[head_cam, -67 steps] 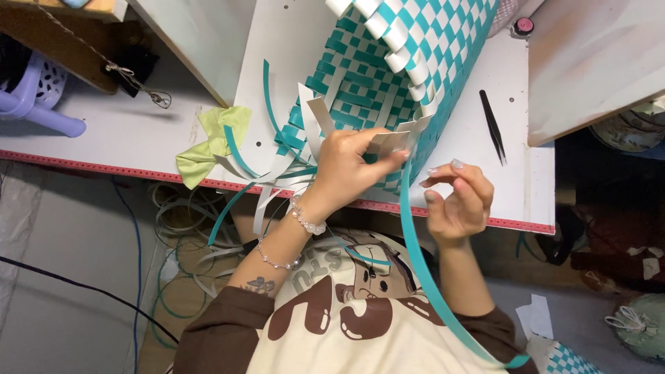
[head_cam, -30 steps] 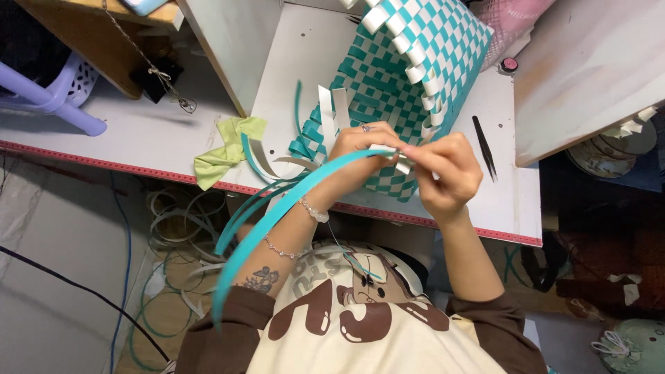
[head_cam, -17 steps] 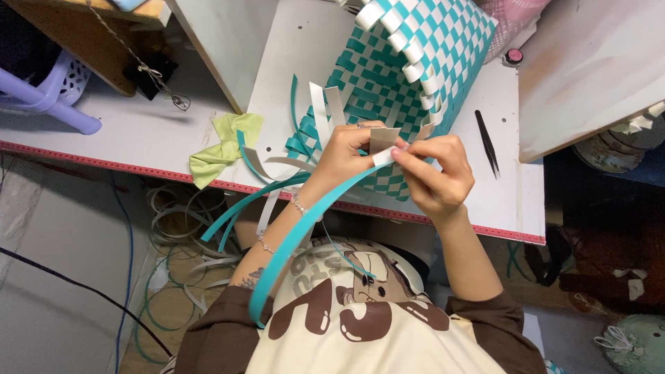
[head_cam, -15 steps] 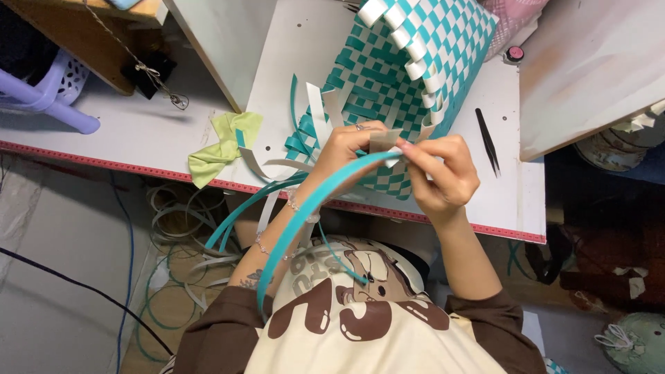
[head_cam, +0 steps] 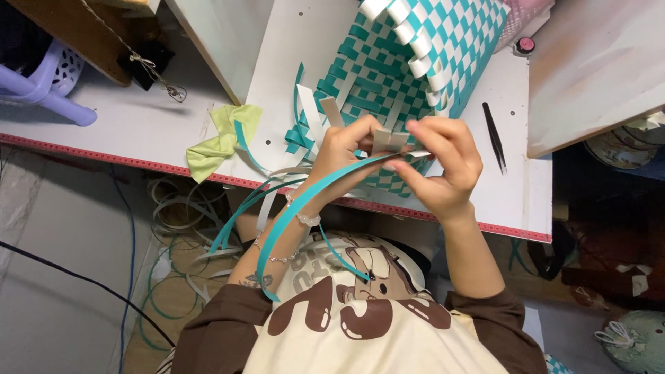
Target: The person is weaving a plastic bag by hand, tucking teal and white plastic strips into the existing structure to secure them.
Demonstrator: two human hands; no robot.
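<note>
A teal and white woven basket (head_cam: 443,48) lies on its side on the white table (head_cam: 277,48), its loose strip ends pointing toward me. My left hand (head_cam: 343,149) and my right hand (head_cam: 440,166) meet at the basket's near edge. Both pinch a long teal strip (head_cam: 305,201) that curves down past my left wrist to my lap. My left fingers also hold a white strip end (head_cam: 388,138).
A yellow-green bow (head_cam: 218,142) lies on the table at the left. Black tweezers (head_cam: 494,137) lie to the right of the basket. A purple plastic stool (head_cam: 48,83) stands far left. Loose strips (head_cam: 173,208) and cables lie on the floor below the table edge.
The teal strip swung from my right side over to my left and now arcs past my left wrist. My right hand moved in to join the left at the basket's edge.
</note>
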